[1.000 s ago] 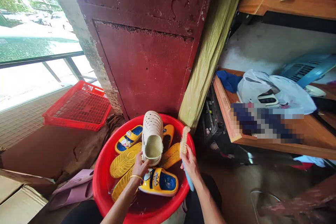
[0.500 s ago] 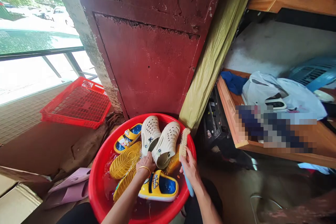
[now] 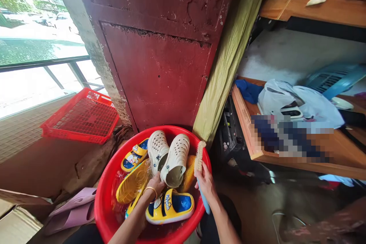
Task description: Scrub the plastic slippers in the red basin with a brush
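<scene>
Two cream clogs with holes, a left one (image 3: 158,148) and a right one (image 3: 177,156), rest toes-up in a red basin (image 3: 101,194) of water. My left hand (image 3: 157,185) is closed on their heel ends. In my right hand (image 3: 205,181) is a brush (image 3: 199,156) with pale bristles and a blue handle, held upright by the basin's right side. A yellow-and-blue slide (image 3: 171,206) lies in front, and a smaller one (image 3: 134,155) sits at the back left. Yellow soles (image 3: 131,185) show beside my left hand.
Pink slippers (image 3: 73,209) lie left of the basin. A red crate (image 3: 85,116) stands behind them, beside a dark red door (image 3: 160,76). On the right, a wooden tray (image 3: 303,164) holds plastic bags (image 3: 297,99).
The clogs and my left hand have shifted slightly left, and the left clog leans further left. Water now splashes beside it. My right hand still holds the brush. The view has shifted slightly.
</scene>
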`<state>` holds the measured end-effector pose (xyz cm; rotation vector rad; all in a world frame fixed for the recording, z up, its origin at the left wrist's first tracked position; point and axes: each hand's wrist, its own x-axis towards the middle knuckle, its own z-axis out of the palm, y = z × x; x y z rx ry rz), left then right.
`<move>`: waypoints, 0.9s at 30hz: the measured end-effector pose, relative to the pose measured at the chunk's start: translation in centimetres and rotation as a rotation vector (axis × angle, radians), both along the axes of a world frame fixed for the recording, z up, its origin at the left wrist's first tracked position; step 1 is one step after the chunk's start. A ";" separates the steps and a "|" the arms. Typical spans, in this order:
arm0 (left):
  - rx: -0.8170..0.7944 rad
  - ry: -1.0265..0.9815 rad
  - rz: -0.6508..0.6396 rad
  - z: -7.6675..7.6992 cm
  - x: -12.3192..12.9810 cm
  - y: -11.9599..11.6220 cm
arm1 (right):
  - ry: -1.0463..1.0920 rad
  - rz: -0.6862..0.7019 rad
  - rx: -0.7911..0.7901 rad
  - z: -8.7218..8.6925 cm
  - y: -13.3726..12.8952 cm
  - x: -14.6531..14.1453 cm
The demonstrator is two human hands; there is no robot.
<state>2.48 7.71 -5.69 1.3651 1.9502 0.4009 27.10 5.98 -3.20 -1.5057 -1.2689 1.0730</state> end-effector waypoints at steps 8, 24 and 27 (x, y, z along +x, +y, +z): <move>0.065 0.168 -0.036 5.7 -1.2 -0.1 | -0.007 -0.021 0.001 -1.1 0.2 0.1; 1.243 0.521 -0.487 15.0 -2.5 -2.3 | 0.048 -0.022 -0.032 -1.0 0.0 0.2; 1.413 0.505 -0.460 14.0 -3.5 -3.1 | 0.176 -0.027 -0.119 -0.4 0.1 0.4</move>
